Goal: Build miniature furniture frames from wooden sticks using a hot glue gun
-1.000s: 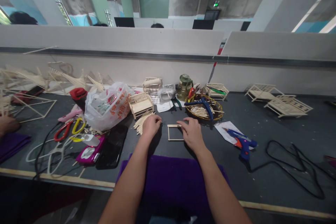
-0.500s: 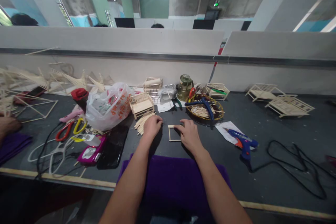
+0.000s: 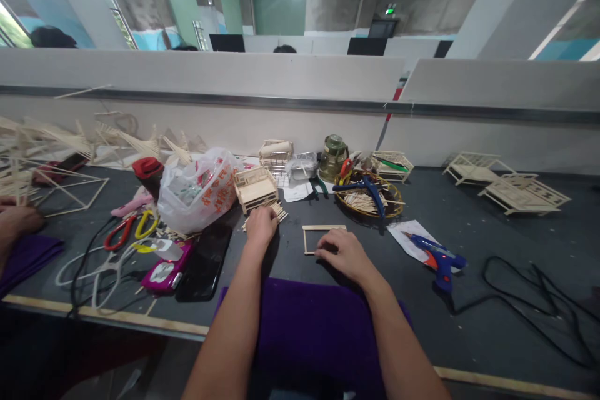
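My left hand (image 3: 261, 225) lies over the near end of a pile of thin wooden sticks (image 3: 281, 211), fingers bent and closed; what is under the fingertips is hidden. In front of me a small rectangular frame of wooden sticks (image 3: 324, 227) lies flat on the dark table. My right hand (image 3: 344, 251) covers its lower right part, with thumb and bent forefinger closed at the lower stick. Just behind the pile stands a miniature wooden bed-like model (image 3: 256, 189). A folded purple cloth (image 3: 319, 319) lies under my forearms.
Right of me, a blue glue gun (image 3: 438, 256) rests on paper, its cord trailing right. Behind are a wicker basket (image 3: 397, 207) of sticks and a glass jug (image 3: 334, 159). Leftward sit a plastic bag (image 3: 197, 190), a black phone (image 3: 205, 265) and scissors; another person's hand (image 3: 19, 222) is far left.
My left hand has moved slightly left and onto the stick pile. My right hand has slid down from the frame's upper stick to its lower one, uncovering the top edge.
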The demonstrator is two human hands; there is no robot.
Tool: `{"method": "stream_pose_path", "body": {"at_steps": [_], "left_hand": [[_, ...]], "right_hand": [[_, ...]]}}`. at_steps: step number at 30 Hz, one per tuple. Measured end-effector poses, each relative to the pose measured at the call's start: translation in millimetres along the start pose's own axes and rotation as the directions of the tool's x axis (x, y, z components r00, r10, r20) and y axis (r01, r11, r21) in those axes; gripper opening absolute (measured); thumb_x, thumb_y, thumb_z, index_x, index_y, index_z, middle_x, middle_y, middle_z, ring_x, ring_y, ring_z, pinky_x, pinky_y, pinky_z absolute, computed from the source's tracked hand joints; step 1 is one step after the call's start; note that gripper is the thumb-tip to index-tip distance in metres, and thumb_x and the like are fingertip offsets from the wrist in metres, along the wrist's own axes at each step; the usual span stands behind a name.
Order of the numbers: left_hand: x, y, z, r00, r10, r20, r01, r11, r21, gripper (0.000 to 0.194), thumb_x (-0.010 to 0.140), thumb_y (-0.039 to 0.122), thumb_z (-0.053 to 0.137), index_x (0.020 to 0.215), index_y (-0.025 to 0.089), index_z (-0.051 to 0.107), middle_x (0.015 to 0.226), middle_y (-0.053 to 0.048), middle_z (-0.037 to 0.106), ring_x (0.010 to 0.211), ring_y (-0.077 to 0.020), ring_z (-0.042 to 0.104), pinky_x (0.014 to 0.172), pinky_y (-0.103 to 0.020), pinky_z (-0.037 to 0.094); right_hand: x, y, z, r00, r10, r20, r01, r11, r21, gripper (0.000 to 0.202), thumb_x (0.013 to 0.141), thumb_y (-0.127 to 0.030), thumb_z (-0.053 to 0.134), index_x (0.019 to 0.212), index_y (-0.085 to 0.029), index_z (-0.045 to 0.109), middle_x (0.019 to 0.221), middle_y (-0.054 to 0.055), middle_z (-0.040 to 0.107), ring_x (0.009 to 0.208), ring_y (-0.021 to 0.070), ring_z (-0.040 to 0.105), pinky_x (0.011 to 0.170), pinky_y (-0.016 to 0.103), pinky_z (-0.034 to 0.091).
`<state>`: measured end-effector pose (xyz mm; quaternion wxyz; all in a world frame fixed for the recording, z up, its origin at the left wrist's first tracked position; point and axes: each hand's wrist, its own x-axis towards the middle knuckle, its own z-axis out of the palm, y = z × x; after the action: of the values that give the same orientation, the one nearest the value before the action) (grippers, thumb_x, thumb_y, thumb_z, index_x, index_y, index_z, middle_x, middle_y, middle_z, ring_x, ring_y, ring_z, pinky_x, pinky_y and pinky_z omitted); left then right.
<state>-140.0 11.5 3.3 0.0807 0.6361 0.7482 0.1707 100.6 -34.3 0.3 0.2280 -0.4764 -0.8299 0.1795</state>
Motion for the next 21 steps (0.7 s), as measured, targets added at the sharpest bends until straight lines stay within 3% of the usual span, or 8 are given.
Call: {"method": "stream_pose_path", "body": {"at_steps": [3,7,11,14,16,18,21], "left_hand": [[-1,1,-0.5,1.0,0.011,0.017,-0.012,1.0,0.021,0.011,0.076,0.027,0.062,0.077,0.022,0.072,0.093,-0.008,0.07,0.094,-0.0262,0.06,0.069,-0.031,0.042],[-4,6,0.5,0.998,0.06,0.017,-0.061,0.996,0.059,0.011,0.075,0.026,0.063,0.077,0.021,0.072,0.09,-0.01,0.07,0.094,-0.0263,0.06,0.071,-0.031,0.043],[-5,9,2.1,0.991,0.136,-0.006,-0.135,0.985,0.106,0.016,0.078,0.02,0.057,0.075,0.018,0.073,0.087,-0.012,0.07,0.092,-0.0257,0.061,0.071,-0.03,0.043],[-5,11,1.5,0.99,0.137,-0.015,-0.136,0.988,0.074,0.017,0.077,0.019,0.056,0.073,0.018,0.072,0.084,-0.011,0.069,0.089,-0.0244,0.061,0.069,-0.029,0.041],[-4,13,0.4,0.989,0.147,-0.035,-0.147,0.989,-0.003,0.016,0.077,0.019,0.055,0.073,0.018,0.071,0.084,-0.01,0.069,0.085,-0.0222,0.061,0.068,-0.028,0.04],[-4,16,-0.2,0.985,0.16,-0.059,-0.166,0.98,-0.11,0.015,0.077,0.02,0.055,0.073,0.018,0.07,0.083,-0.007,0.069,0.08,-0.0195,0.06,0.067,-0.027,0.039],[-3,21,1.6,0.986,0.154,-0.062,-0.165,0.947,-0.275,0.014,0.077,0.02,0.054,0.073,0.018,0.068,0.077,-0.004,0.068,0.072,-0.0161,0.059,0.064,-0.025,0.037]], "right_hand": [[-3,1,1,0.995,-0.037,0.09,0.033,0.999,0.043,0.007,0.075,-0.03,0.072,0.078,-0.025,0.068,0.078,-0.002,0.064,0.082,0.0156,0.054,0.075,0.028,0.033],[0,-1,7,0.997,-0.029,0.073,0.029,1.0,0.001,0.003,0.079,-0.02,0.067,0.077,-0.023,0.066,0.077,-0.001,0.064,0.083,0.0157,0.053,0.074,0.027,0.033],[3,-6,11,0.998,-0.063,-0.012,0.063,0.998,-0.021,0.007,0.082,-0.02,0.062,0.076,-0.022,0.065,0.078,0.001,0.063,0.083,0.0157,0.053,0.073,0.025,0.034],[2,-6,6,0.977,0.0,-0.213,0.003,1.0,0.016,0.018,0.086,-0.03,0.058,0.072,-0.021,0.061,0.071,-0.001,0.06,0.074,0.0135,0.052,0.07,0.024,0.034],[-2,-1,-2,0.895,0.144,-0.422,-0.143,0.989,0.033,0.032,0.088,-0.039,0.055,0.063,-0.02,0.055,0.061,-0.003,0.052,0.062,0.012,0.046,0.063,0.023,0.032],[-7,8,-12,0.747,0.281,-0.603,-0.309,0.949,0.061,0.039,0.088,-0.044,0.052,0.058,-0.02,0.048,0.055,-0.004,0.043,0.056,0.0115,0.04,0.058,0.024,0.028],[-17,25,-27,0.548,0.395,-0.737,-0.447,0.883,0.141,0.038,0.089,-0.047,0.048,0.062,-0.02,0.049,0.056,-0.003,0.045,0.056,0.0128,0.04,0.058,0.025,0.028]]}}
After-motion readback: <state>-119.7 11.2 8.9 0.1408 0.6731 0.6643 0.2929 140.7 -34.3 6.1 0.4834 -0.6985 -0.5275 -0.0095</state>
